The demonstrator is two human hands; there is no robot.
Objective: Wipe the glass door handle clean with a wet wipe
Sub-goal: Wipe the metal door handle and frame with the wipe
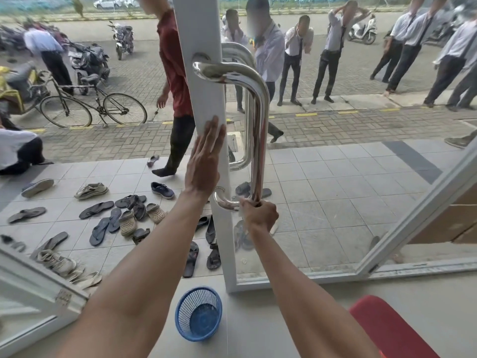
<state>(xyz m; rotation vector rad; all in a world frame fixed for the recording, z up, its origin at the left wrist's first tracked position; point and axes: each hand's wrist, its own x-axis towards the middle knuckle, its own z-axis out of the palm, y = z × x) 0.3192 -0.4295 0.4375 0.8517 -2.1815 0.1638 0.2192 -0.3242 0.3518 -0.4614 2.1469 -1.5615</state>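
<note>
A polished steel handle point(259, 130) runs down the white frame point(204, 99) of the glass door, bending into the frame at top and bottom. My right hand point(259, 214) is closed around the handle's lower end, just above the bottom bend, with a white wet wipe point(243, 202) pressed between palm and steel; only a sliver of the wipe shows. My left hand point(205, 164) lies flat, fingers straight and together, against the door frame left of the handle. A matching handle point(244, 151) shows through the glass on the outer side.
A blue mesh basket point(198, 313) stands on the floor below the door. A red object point(392, 329) fills the bottom right corner. Outside, several shoes and sandals point(129, 215) lie on the tiles, a person in red point(173, 73) walks past, several people stand beyond, and a bicycle point(93, 104) is parked.
</note>
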